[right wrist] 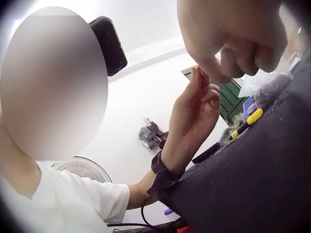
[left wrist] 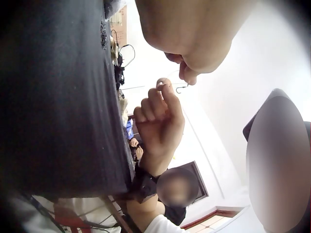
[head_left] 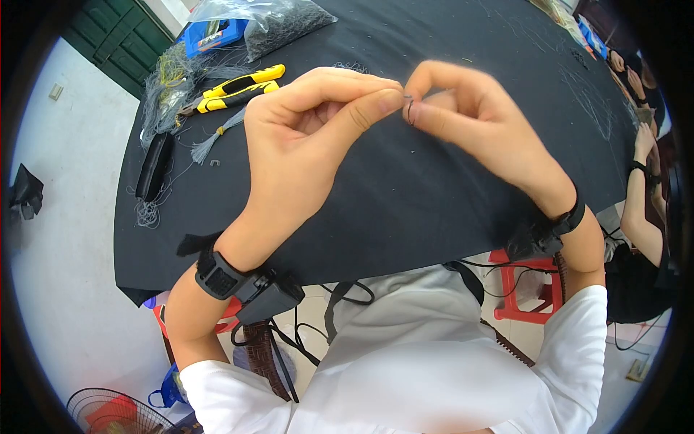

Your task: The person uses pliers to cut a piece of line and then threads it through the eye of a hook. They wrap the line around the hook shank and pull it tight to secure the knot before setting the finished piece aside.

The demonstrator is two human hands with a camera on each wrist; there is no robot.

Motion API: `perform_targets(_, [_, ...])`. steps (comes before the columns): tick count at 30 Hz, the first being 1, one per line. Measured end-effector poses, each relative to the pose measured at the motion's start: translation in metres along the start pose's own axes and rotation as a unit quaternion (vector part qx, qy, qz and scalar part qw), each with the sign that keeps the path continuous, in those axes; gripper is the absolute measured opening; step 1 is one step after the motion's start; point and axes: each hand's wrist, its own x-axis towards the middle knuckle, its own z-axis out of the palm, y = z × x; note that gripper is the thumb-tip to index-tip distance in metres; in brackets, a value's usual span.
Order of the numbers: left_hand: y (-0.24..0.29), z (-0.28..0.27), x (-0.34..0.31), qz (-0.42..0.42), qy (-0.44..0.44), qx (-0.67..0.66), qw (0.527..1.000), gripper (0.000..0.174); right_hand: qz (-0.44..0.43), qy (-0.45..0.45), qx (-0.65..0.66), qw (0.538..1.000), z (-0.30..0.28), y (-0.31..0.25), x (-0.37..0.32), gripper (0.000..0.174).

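Two hands raised over a black cloth-covered table [head_left: 434, 224], head view; left hand [head_left: 296, 137] closed to a narrow thumb-and-index pinch; right hand [head_left: 477, 119] much the same, tips facing; a small dark fish hook [head_left: 411, 112] between them, clear of the cloth; yellow-and-black pliers [head_left: 238, 98] and a tied bundle of line [head_left: 219, 135] lie off to the left.

Left wrist view: hook's bend hangs open between the fingertips; left pinch seems to have its shank end, right pinch a thin line [left wrist: 173, 84]; which strand runs where, too fine to tell.

Right wrist view: fingertips nearly meet; hook not made out; pliers beyond.

Handling, my judgement: hook next to weightless, stiff, sharp; best held by the shank, away from the point; line limp, likely slippery, wanting a firm pinch near the hook.
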Motion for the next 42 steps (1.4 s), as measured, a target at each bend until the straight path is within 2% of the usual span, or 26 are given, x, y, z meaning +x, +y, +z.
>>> perform_targets(4, [0.0, 0.0, 0.0, -0.028, 0.008, -0.019, 0.999, 0.009, 0.028, -0.026, 0.082, 0.996, 0.014, 0.002, -0.001, 0.012])
perform_targets(7, [0.0, 0.001, -0.001, -0.06, 0.056, -0.012, 0.997, 0.009, 0.002, -0.032, 0.115, 0.993, 0.018, 0.006, 0.0, 0.011])
perform_targets(9, [-0.001, 0.0, 0.0, -0.063, 0.069, -0.003, 0.996, 0.009, -0.1, 0.005, -0.024, 0.995, 0.022, 0.005, -0.004, 0.009])
perform_targets(11, [-0.004, -0.001, 0.001, -0.07, 0.075, -0.001, 0.995, 0.009, -0.168, 0.039, -0.179, 0.969, 0.027, -0.004, -0.009, 0.006])
perform_targets(14, [-0.005, -0.002, -0.001, -0.088, 0.069, -0.015, 0.994, 0.009, -0.26, 0.085, -0.259, 0.926, 0.027, -0.011, -0.011, 0.0])
perform_targets(17, [-0.004, 0.0, -0.002, -0.095, 0.06, -0.031, 0.993, 0.009, -0.31, 0.112, -0.318, 0.889, 0.021, -0.019, -0.009, 0.006])
perform_targets(20, [-0.003, 0.003, -0.002, -0.09, 0.041, -0.028, 0.995, 0.009, -0.289, 0.12, -0.359, 0.88, 0.009, -0.035, -0.006, 0.008])
perform_targets(21, [-0.003, 0.004, -0.002, -0.092, 0.03, -0.028, 0.995, 0.009, -0.315, 0.135, -0.353, 0.87, 0.007, -0.031, -0.002, 0.008])
perform_targets(27, [-0.004, 0.004, -0.003, -0.12, -0.036, -0.037, 0.991, 0.008, -0.339, 0.099, -0.385, 0.853, 0.002, -0.024, 0.005, 0.007])
perform_targets(31, [0.001, 0.002, -0.002, -0.132, -0.088, 0.002, 0.987, 0.009, -0.299, 0.117, -0.349, 0.88, 0.0, -0.025, 0.006, 0.003])
perform_targets(36, [0.002, 0.001, -0.002, -0.102, -0.072, 0.014, 0.992, 0.009, -0.243, 0.148, -0.279, 0.917, 0.0, -0.023, 0.006, 0.002])
perform_targets(39, [0.002, 0.001, -0.002, -0.091, -0.056, 0.004, 0.994, 0.009, -0.206, 0.14, -0.302, 0.92, -0.007, -0.014, 0.005, 0.006])
perform_targets(42, [0.002, 0.0, -0.002, -0.074, -0.046, 0.015, 0.996, 0.008, -0.156, 0.1, -0.24, 0.953, -0.01, -0.009, 0.006, 0.009])
